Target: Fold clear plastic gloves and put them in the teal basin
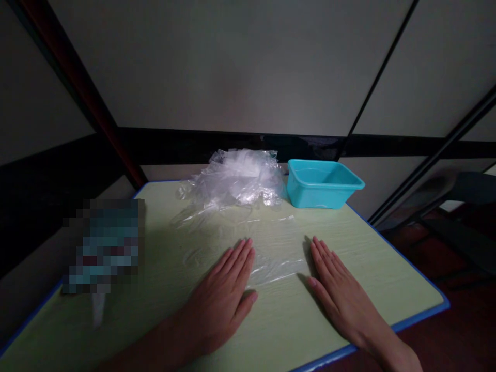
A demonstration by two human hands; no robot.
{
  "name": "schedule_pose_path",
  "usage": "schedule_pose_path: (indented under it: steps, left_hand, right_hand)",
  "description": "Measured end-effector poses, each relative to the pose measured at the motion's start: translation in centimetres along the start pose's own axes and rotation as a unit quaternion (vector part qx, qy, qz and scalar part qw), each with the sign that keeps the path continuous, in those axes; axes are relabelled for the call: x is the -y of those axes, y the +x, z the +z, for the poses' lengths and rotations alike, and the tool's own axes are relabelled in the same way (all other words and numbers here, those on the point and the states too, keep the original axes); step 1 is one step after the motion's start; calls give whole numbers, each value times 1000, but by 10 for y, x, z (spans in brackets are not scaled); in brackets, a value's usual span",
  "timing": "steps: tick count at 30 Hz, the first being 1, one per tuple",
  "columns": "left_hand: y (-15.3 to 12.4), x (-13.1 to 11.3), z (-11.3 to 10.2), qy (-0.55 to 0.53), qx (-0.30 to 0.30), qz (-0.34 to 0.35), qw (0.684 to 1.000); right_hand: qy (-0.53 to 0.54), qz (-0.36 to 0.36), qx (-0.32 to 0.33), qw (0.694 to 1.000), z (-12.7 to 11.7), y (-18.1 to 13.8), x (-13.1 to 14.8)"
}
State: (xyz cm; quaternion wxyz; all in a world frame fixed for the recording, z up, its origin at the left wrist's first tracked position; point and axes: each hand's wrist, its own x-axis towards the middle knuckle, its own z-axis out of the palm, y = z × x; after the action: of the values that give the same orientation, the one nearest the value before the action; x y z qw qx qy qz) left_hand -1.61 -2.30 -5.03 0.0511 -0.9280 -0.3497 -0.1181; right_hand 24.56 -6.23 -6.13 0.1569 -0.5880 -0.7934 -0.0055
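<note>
Left hand (219, 302) flat on clear plastic bag (279, 240), seemingly steadying it; right hand (343, 292), empty, fingers extended, just beside.

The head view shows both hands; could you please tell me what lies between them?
In the head view, a clear plastic sheet lies between the left hand and right hand.

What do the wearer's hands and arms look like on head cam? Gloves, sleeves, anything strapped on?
Bare left hand and bare right hand: slender fingers, short-looking nails. No gloves, rings, watches, cables or markings visible. Left forearm and right forearm: no sleeves in frame.
</note>
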Motion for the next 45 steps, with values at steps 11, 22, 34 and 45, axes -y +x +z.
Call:
schedule_pose_path:
  steps: [11,22,34,45]
  left_hand:
    - [3,-5,-5,13,11,5,1000]
    - [0,-1,0,7,29,4,1000]
    - [-2,-3,-3,10,8,-10,1000]
    - [1,-4,-4,8,23,9,1000]
  right_hand:
    - [26,-100,-3,995,11,24,84]
    - [-64,-89,27,994,9,20,64]
    - [-80,-4,-25,997,9,-1,4]
    - [-53,-124,-4,991,6,27,73]
